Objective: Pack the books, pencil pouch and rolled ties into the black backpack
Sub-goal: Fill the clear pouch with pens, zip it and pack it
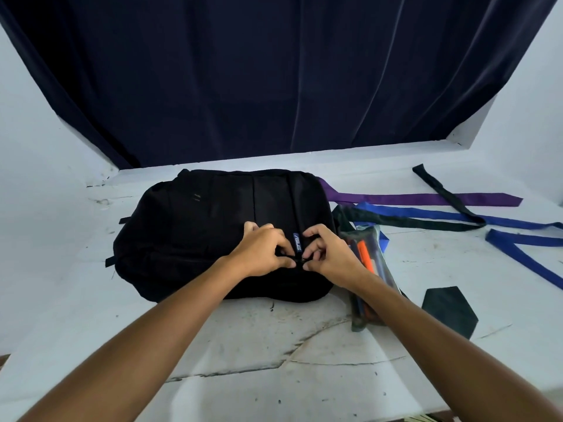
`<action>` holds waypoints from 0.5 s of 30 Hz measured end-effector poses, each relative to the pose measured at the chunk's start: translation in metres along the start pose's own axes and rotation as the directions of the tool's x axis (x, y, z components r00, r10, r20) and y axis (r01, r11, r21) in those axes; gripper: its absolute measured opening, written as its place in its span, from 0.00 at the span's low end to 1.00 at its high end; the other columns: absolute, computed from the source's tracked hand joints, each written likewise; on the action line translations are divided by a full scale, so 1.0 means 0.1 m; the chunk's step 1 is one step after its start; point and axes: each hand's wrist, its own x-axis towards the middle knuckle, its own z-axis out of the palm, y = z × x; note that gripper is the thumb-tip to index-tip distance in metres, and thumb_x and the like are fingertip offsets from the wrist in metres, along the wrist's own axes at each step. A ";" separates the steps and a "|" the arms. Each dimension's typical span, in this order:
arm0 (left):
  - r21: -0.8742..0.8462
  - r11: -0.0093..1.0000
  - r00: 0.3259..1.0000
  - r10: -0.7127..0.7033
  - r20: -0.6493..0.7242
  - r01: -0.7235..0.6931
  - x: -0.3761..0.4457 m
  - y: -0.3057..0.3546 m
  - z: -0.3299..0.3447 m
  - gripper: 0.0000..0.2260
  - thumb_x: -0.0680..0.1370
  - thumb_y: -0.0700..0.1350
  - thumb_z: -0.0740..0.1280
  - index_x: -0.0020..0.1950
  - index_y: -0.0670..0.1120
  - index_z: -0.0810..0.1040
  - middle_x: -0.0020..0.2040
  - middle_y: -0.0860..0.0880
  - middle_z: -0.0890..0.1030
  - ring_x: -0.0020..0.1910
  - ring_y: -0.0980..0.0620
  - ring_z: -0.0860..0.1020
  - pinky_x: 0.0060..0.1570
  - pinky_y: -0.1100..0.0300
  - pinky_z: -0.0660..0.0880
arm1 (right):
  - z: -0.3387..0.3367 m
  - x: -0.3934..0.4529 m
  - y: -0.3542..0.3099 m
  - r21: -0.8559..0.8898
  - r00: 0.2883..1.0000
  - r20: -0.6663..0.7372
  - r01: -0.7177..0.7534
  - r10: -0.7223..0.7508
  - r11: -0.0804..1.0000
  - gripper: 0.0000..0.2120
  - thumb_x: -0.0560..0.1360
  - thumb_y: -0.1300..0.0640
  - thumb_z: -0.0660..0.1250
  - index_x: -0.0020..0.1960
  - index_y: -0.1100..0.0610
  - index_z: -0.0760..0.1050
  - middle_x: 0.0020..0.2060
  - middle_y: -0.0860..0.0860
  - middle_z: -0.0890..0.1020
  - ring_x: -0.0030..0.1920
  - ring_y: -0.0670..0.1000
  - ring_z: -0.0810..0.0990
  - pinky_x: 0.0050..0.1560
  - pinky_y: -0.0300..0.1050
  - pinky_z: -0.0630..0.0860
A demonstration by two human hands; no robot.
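A: Where do things stand?

B: The black backpack (213,226) lies flat on the white tabletop (274,345), looking zipped up. Both hands meet at its near edge, just below the blue logo tab (297,242). The left hand (262,254) and right hand (327,254) each have their fingers curled in a pinching grip on what seem to be the zipper pulls (297,261), though the pulls are too small to make out clearly.

A: And the things to pack?

B: The clear pencil pouch (365,269) lies just beside the bag on the right, partly under the right forearm. The purple tie (426,198), blue tie (518,248) and black tie (441,190) sprawl unrolled further right. I see no books.

A: So how should the opening go?

B: I'd draw the two pulls apart along the zipper line, one hand each way, keeping the fabric taut so the teeth don't snag. Open it wide around the corners; a narrow mouth would make the pouch awkward to slip in.
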 end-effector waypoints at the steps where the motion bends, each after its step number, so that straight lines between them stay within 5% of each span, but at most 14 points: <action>1: -0.036 0.999 1.000 -0.029 -0.004 0.029 0.01 0.01 -0.01 0.08 0.71 0.57 0.74 0.46 0.55 0.83 0.44 0.58 0.79 0.51 0.59 0.71 0.61 0.53 0.58 | 0.00 0.00 0.00 -0.010 1.000 0.007 0.007 -0.007 1.000 0.25 0.67 0.67 0.76 0.58 0.51 0.71 0.40 0.48 0.81 0.37 0.43 0.74 0.41 0.33 0.72; 6: -0.088 0.972 0.975 -0.220 -0.042 0.216 0.05 0.13 -0.07 0.08 0.69 0.56 0.76 0.39 0.53 0.83 0.43 0.56 0.82 0.49 0.57 0.74 0.53 0.54 0.57 | -0.02 0.04 -0.05 -0.110 0.998 0.042 0.051 -0.047 0.993 0.16 0.66 0.63 0.78 0.52 0.56 0.79 0.40 0.48 0.79 0.37 0.43 0.74 0.39 0.30 0.70; 15: 0.093 0.883 0.888 -0.458 -0.042 0.460 -0.27 -0.10 -0.57 0.09 0.70 0.54 0.76 0.39 0.49 0.85 0.41 0.57 0.82 0.54 0.54 0.73 0.56 0.52 0.59 | -0.11 0.11 -0.08 -0.156 0.984 0.116 0.149 -0.132 0.976 0.19 0.69 0.63 0.76 0.54 0.53 0.71 0.38 0.47 0.80 0.33 0.39 0.73 0.38 0.31 0.69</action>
